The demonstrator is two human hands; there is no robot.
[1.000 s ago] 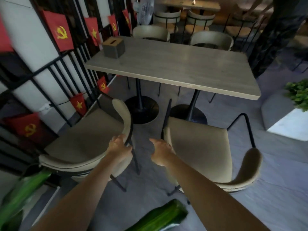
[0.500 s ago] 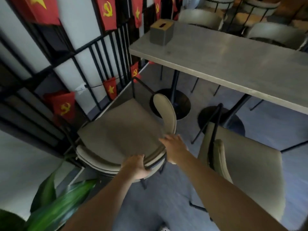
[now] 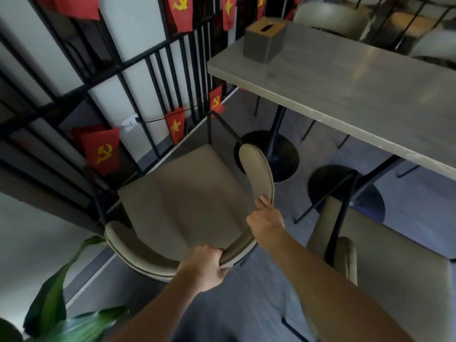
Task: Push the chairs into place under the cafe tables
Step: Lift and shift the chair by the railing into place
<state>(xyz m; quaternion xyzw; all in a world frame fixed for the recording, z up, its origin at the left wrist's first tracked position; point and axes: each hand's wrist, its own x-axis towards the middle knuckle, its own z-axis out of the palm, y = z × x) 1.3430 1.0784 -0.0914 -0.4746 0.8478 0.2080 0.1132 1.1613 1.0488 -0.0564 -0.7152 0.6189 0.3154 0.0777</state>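
My left hand is wrapped around the curved backrest of the beige chair, my right hand cupped on its rim further along. It stands clear of the cafe table, not pushed in. The second chair on my right waits too.

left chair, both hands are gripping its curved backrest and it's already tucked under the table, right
Not quite. In the head view both the left hand and right hand grip the left chair's curved backrest, but it stands clear of the table, not tucked under.
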